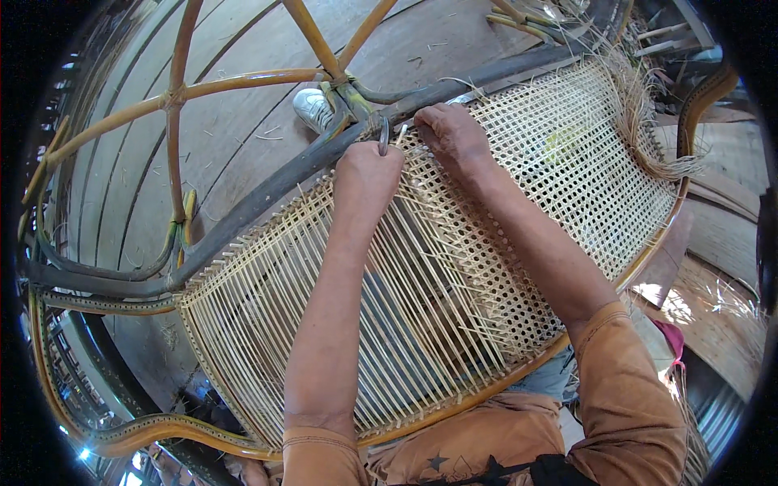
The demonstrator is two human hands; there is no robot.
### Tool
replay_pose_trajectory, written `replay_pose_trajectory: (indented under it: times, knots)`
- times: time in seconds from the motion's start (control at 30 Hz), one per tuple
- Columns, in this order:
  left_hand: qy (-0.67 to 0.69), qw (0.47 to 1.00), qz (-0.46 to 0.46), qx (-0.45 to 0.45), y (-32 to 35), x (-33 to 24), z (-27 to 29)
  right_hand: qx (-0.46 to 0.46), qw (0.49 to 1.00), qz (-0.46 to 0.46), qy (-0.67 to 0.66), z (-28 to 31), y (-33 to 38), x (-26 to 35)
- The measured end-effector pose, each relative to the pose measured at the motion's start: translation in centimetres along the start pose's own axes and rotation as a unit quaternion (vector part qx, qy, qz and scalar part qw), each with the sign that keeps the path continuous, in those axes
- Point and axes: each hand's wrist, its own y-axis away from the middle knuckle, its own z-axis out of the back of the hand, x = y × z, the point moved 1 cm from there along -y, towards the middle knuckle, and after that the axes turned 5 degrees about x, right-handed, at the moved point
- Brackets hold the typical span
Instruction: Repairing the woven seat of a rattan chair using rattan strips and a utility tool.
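A rattan seat panel (405, 308) lies across in front of me, with its woven cane mesh (567, 146) on the right and parallel strands (275, 316) on the left. At its far edge my left hand (369, 174) is closed in a fist around a slim, curved metal tool (384, 134), whose kind I cannot make out. A short pale strand end (401, 134) sticks up beside it. Just to the right, my right hand (452, 134) has curled fingers at the dark frame rail (267, 194); what they hold is hidden. A shiny flat piece (463, 98) shows past its knuckles.
Bent rattan poles (243, 81) rise at the far left. A bundle of loose cane strands (640, 121) hangs over the panel's right end. A white shoe (311, 107) shows beyond the rail on the plank floor (235, 121). Curved rattan edging (162, 425) runs along the near left.
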Motion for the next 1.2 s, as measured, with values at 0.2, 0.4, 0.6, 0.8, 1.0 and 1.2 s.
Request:
replay_pose_trajectory:
  times: [0.2, 0.4, 0.6, 0.8, 1.0, 1.2]
  knots:
    - [-0.055, 0.998, -0.012, -0.008, -0.4, -1.0, 0.0, -0.029, 0.998, -0.043, -0.046, -0.2, 0.1, 0.1]
    - [-0.065, 0.998, -0.006, 0.010, -1.0, -1.2, -0.2, -0.018, 0.995, -0.068, -0.075, -0.1, 0.2, -0.1]
    - [-0.039, 0.999, -0.031, -0.001, -0.8, -0.7, -0.4, -0.004, 0.995, -0.077, -0.065, 0.2, 0.1, 0.2]
    - [-0.035, 0.999, -0.015, -0.021, 0.7, 0.4, 0.7, -0.029, 0.996, -0.057, -0.059, -0.2, 0.1, 0.2]
    - [0.007, 1.000, 0.015, -0.006, 1.3, 1.4, 1.8, -0.031, 0.999, 0.009, -0.005, -0.1, 0.0, 0.2]
    - [-0.048, 0.998, -0.029, 0.005, -0.3, -0.6, 1.0, -0.054, 0.998, -0.008, -0.038, -0.2, 0.3, 0.0]
